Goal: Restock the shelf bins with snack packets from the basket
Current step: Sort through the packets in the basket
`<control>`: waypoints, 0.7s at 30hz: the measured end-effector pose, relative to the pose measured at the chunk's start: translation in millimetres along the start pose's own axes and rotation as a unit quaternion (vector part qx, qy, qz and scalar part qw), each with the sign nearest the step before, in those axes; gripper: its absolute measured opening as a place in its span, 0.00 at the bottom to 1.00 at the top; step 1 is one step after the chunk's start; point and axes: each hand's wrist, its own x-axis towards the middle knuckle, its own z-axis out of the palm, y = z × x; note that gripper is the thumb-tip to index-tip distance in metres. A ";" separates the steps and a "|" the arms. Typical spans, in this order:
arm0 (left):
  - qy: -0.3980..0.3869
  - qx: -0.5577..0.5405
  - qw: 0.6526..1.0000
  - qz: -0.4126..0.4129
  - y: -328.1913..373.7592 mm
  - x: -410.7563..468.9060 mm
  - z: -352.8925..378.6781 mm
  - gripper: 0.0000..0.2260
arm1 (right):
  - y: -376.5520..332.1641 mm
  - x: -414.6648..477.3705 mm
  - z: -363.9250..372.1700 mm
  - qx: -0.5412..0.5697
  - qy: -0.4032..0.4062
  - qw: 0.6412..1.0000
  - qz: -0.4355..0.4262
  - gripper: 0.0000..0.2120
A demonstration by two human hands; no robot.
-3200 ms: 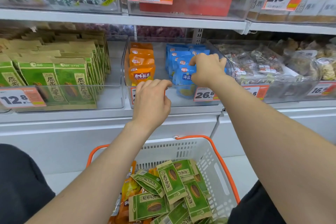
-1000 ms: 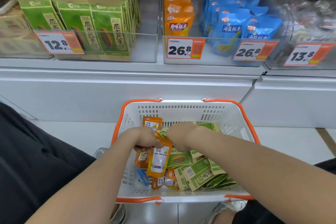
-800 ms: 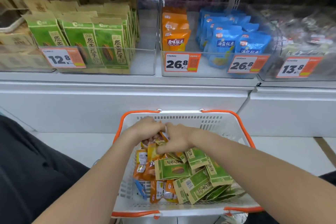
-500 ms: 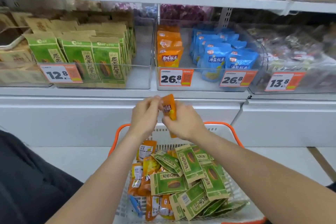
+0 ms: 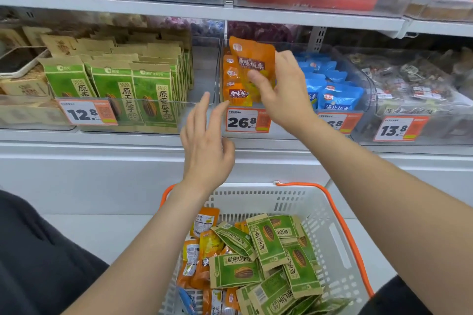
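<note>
Orange snack packet pinched upright between thumb and fingers of right hand, held over the front of the clear bin tagged 26.8, just above the matching orange row standing inside; not yet let go. Left hand empty, fingers spread and loosely straight, hovering just short of that bin's front edge. Judged mid-task, well short of done: shelved green packets and shelved blue packets in place in neighbouring bins, bare space showing beside the green ones. Plenty left in the basket below: heaped green packets, several loose orange packets, perhaps a blue one at the lower edge, too cropped to be sure.
</note>
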 end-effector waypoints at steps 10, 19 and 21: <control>-0.042 0.151 0.988 -0.010 -4.3 7.7 -1.5 0.36 | 22.3 31.2 14.7 -0.016 -0.230 0.950 0.208 0.08; -0.064 0.150 0.986 -0.019 -7.8 4.8 2.6 0.40 | 29.6 42.5 34.4 -0.093 -0.173 0.936 0.292 0.17; -0.066 0.149 0.986 -0.021 -8.2 5.2 3.0 0.40 | 31.2 41.0 36.1 -0.092 -0.158 0.938 0.294 0.17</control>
